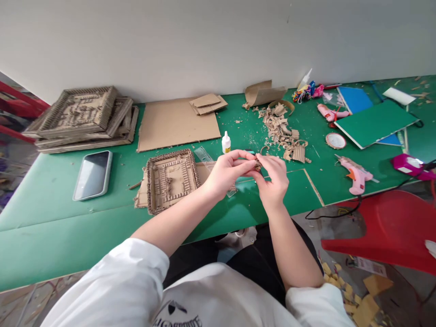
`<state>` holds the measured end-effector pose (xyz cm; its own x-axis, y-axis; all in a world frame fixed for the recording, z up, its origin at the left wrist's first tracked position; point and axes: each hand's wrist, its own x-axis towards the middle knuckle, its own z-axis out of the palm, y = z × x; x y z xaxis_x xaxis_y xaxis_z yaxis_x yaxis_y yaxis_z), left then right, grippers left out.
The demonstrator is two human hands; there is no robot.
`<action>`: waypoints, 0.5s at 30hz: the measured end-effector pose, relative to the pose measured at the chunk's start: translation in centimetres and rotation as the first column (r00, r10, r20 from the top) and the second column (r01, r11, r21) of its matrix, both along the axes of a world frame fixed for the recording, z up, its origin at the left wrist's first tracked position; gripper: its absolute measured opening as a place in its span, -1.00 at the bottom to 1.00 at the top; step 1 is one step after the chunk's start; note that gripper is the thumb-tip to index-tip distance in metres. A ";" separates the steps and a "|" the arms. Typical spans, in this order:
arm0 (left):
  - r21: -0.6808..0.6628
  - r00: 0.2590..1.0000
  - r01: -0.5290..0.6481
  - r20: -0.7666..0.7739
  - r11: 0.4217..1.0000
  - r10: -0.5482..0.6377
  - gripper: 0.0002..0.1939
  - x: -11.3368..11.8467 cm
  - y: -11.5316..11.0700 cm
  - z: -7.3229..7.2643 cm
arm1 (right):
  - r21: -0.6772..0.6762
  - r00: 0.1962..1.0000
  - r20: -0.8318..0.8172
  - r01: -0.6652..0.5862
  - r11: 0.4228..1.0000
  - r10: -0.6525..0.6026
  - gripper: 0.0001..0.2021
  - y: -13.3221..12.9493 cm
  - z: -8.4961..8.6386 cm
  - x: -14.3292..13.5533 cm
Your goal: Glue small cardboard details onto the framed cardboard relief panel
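My left hand (226,172) and my right hand (273,179) meet above the green table, fingertips pinched together on a small brown cardboard piece (258,166), mostly hidden by the fingers. Just behind my left hand a small white glue bottle (226,142) stands upright. A clear ruler (203,156) lies partly under my left hand. To the left, a cardboard tray (153,188) with corrugated walls and strips inside rests on flat cardboard.
A phone (92,175) and stacked cardboard trays (81,111) are at the left. Behind lie a cardboard sheet (177,122) and torn scraps (275,125). Pink glue guns (356,175), a tape roll (335,141) and a green board (378,122) are at the right, near a red stool (391,227).
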<state>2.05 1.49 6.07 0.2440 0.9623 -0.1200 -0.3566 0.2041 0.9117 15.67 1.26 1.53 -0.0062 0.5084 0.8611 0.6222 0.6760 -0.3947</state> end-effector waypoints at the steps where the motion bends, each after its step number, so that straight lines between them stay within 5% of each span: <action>1: 0.007 1.000 -0.011 0.000 1.000 0.011 -0.75 -0.1 0.1 0.0 | -0.005 0.999 0.019 -0.026 1.000 0.026 -0.61 0.0 0.1 0.1; 15: 0.011 1.000 -0.012 -0.009 1.000 0.012 -0.75 -0.2 0.1 0.0 | -0.008 0.991 -0.005 -0.133 0.991 0.133 -0.58 0.1 0.5 1.0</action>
